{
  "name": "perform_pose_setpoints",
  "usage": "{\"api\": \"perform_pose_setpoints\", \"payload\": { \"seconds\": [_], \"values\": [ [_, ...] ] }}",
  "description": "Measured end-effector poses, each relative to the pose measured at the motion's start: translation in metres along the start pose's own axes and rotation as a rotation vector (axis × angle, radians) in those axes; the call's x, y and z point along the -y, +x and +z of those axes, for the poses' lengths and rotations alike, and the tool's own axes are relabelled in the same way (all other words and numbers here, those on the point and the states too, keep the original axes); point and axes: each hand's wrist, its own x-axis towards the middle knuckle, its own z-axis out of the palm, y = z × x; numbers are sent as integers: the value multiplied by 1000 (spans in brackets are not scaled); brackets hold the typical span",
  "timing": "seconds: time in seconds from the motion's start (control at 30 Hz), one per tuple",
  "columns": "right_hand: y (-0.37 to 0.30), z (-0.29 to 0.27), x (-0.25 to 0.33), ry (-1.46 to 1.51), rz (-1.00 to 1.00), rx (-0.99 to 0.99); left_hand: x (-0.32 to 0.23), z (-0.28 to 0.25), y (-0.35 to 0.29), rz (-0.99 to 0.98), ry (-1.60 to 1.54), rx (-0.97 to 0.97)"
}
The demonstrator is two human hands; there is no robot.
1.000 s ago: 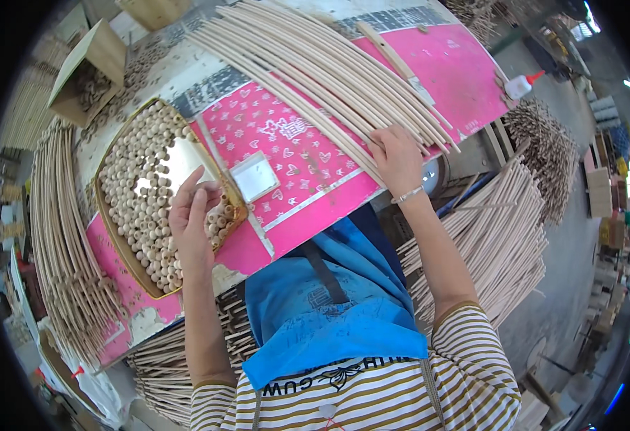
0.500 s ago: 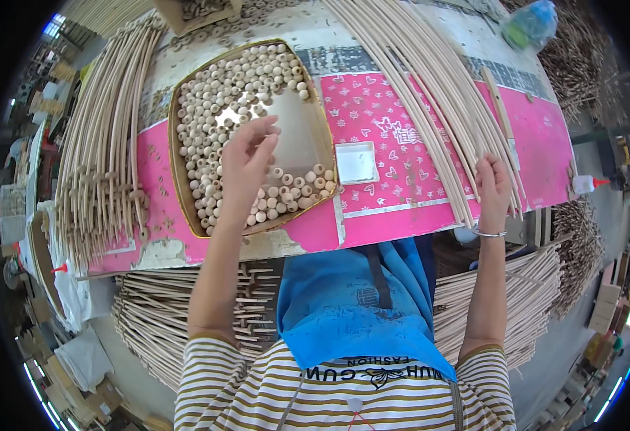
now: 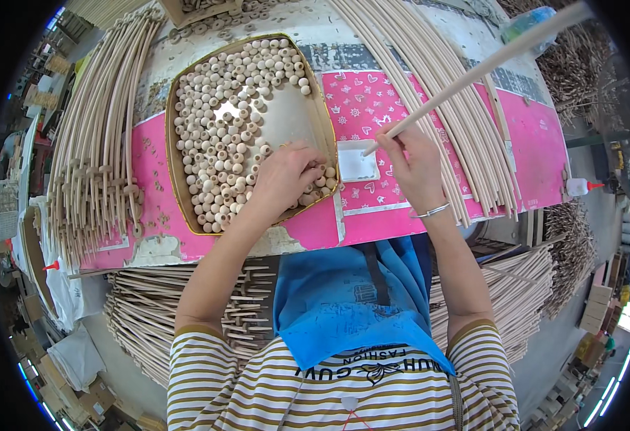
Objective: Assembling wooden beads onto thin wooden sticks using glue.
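My right hand [image 3: 417,169] pinches a long pale wooden stick [image 3: 484,68] close to its lower end. The stick slants up to the far right, and its tip is at a small white square dish [image 3: 358,167] with white contents. My left hand [image 3: 286,178] is in a gold-rimmed tray [image 3: 172,169], over wooden beads at its near right corner. Its fingers are bent together; whatever they hold is hidden. Round wooden beads [image 3: 211,144] with holes fill the tray's left and far parts, and bare tray bottom shows in the middle.
A row of wooden sticks [image 3: 466,136] lies to the right of the dish. Sticks with beads near their ends [image 3: 96,165] are piled at the left. A white bottle with a red tip [image 3: 577,187] is at the right edge. More sticks [image 3: 186,309] are stacked below the table.
My right hand has lifted a stick from the row and moved left, bringing its end to the white dish. My left hand has moved right and nearer, down to the beads.
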Motion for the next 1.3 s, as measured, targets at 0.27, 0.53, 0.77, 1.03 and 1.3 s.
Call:
{"api": "perform_pose_setpoints", "payload": {
  "seconds": [0.27,0.53,0.77,1.03,1.3],
  "values": [
    [-9,12,-3,-38,8,113,-9,-8,-2,-158,-202,-5],
    [-7,-9,-21,187,100,-117,-29,-9,-11,-348,-1174,-83],
    [-7,-34,-10,485,142,-220,-42,8,1,-248,-1102,-167],
    [-4,-47,13,580,99,-259,-56,17,15,-201,-1082,-152],
    [-11,-38,18,611,55,-216,-66,17,10,-211,-1178,-166]
  ]
}}
